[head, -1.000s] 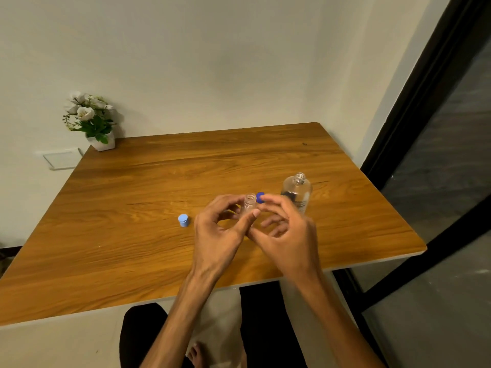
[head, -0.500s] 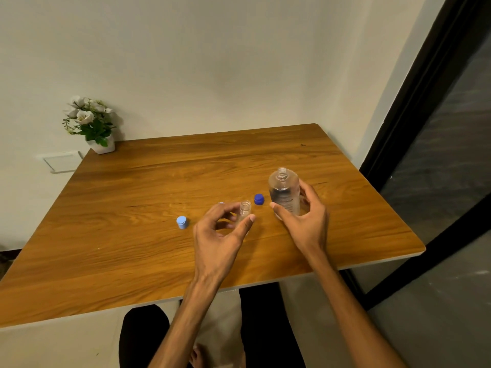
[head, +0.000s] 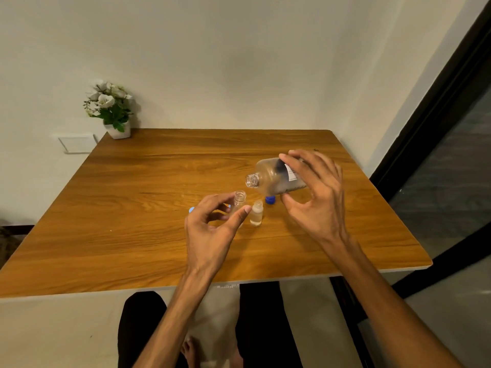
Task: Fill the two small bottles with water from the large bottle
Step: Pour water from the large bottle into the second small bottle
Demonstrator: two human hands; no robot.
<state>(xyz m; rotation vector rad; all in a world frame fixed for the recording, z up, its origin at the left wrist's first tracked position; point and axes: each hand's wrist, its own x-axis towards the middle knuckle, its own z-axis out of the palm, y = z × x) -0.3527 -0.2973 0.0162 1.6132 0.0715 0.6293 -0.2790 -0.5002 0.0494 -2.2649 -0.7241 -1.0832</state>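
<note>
large bottle (head: 276,177) tilted above small bottles (head: 240,199), mid-table (head: 159,181)

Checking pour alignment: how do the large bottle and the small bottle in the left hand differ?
The large bottle is tipped nearly sideways in the right hand; the small bottle stands upright in the left hand. The large bottle is far wider and labelled; the small bottle is plain. Both are clear and uncapped.

1 large clear plastic bottle (head: 271,177), 2 small clear bottles (head: 239,199) (head: 257,213), 2 blue caps (head: 270,200) (head: 191,209), 1 white potted flower plant (head: 111,108) at desk's far-left corner.
</note>
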